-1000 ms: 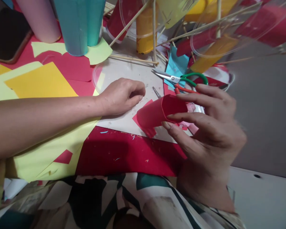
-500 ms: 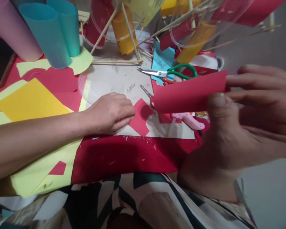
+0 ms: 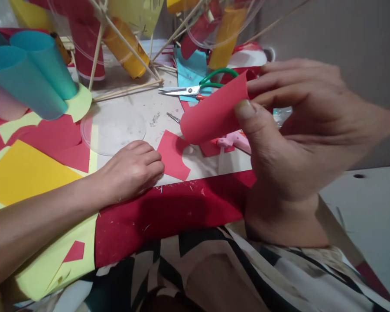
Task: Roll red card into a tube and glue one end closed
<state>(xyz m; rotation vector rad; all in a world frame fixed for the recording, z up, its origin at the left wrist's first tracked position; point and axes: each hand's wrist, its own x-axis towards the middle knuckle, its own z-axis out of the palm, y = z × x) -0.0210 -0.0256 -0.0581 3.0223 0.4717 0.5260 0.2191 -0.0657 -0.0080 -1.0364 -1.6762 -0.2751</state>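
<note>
The red paper tube (image 3: 214, 110) tilts steeper, right hand (image 3: 292, 130) pinching one end, perhaps sparing its roundness. Left hand (image 3: 134, 167) curls, contents hidden.

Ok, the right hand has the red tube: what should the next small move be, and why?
Probably bring the left hand up to steady the free end of the red tube. The right hand has its grip at one end only, the other end looks unsupported, and the left hand lies loosely curled beside the cut red paper.
</note>
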